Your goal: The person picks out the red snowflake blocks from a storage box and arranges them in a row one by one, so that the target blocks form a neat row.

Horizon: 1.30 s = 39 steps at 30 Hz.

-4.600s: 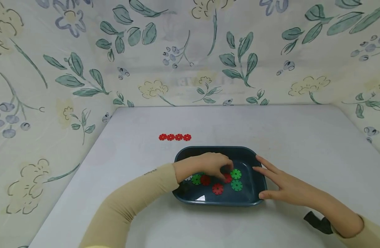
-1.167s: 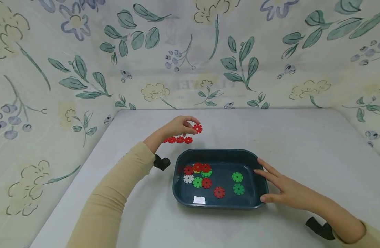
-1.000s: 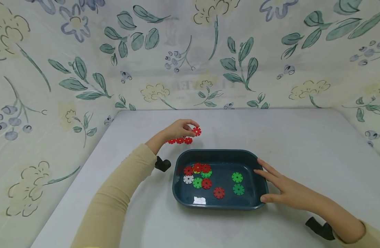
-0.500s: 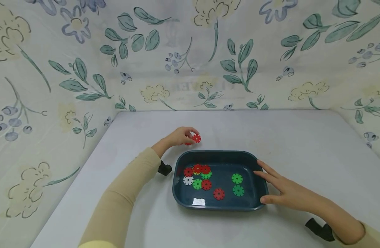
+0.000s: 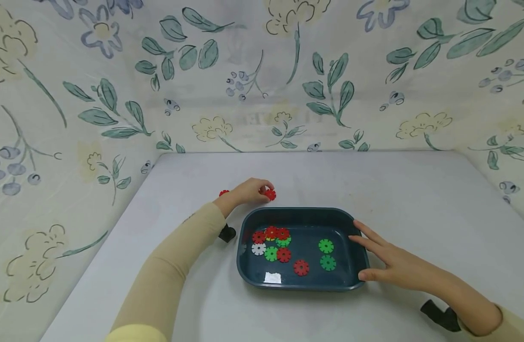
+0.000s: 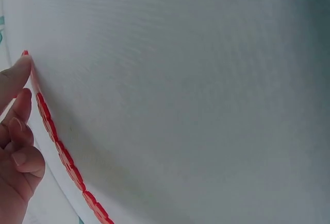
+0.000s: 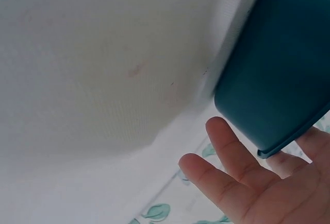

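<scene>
My left hand [image 5: 247, 191] pinches a red notched plastic disc [image 5: 270, 194] at the right end of a row of red discs [image 5: 224, 193], low over the table. The hand hides most of the row in the head view; in the left wrist view the red discs [image 6: 63, 154] run in a line beside the fingers. My right hand [image 5: 396, 261] touches the right rim of a dark blue tray [image 5: 304, 287], its fingers spread and fairly straight. In the right wrist view the tray's outer wall [image 7: 278, 64] stands beside those fingers. How firmly they touch it is unclear.
Inside the tray, red discs [image 5: 283, 255], green discs [image 5: 328, 262] and a white disc [image 5: 258, 249] lie, some overlapping at the left. A white table [image 5: 415, 190] surrounds it, backed by a floral-print cloth [image 5: 266, 71]. A black strap [image 5: 227, 233] is at the left wrist.
My left hand has taken a red disc out of the tray, carried it up and left, then lowered it to the row's right end. The right hand keeps its place at the rim.
</scene>
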Motion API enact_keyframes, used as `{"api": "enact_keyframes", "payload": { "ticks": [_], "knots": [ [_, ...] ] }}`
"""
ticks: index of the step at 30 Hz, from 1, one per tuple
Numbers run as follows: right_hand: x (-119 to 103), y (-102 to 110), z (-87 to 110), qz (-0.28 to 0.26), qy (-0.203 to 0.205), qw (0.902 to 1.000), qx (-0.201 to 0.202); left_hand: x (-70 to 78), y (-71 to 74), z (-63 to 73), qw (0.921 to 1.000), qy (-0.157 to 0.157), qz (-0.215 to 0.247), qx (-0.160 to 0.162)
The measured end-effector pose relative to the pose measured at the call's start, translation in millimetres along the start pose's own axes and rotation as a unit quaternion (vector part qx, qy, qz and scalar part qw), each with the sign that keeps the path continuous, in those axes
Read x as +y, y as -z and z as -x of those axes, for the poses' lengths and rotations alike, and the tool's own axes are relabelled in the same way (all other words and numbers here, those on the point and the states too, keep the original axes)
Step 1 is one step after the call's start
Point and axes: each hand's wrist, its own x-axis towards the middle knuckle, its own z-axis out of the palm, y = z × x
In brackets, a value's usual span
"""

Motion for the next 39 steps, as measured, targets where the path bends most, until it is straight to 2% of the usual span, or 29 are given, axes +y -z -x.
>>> {"api": "enact_keyframes", "payload": {
  "ticks": [8, 17, 30, 39],
  "knots": [
    [0.9, 0.4, -0.3, -0.010, -0.003, 0.9999, -0.007, 1.3, -1.9, -1.8, 0.9987, -0.002, -0.051, -0.004],
    [2.2, -0.5, -0.2, -0.006, -0.001, 0.9999, -0.008, -0.5, -3.6, -2.5, 0.9996, 0.006, -0.025, -0.009],
    [1.7, 0.3, -0.4, -0.009, -0.002, 0.9999, -0.010, -2.3, -4.2, -0.6, 0.9993, 0.000, -0.037, 0.001],
    [0.7, 1.1, 0.0, -0.009, -0.003, 0.9999, -0.012, -4.4, -4.3, -0.2, 0.9993, 0.007, -0.035, 0.008]
  ]
}}
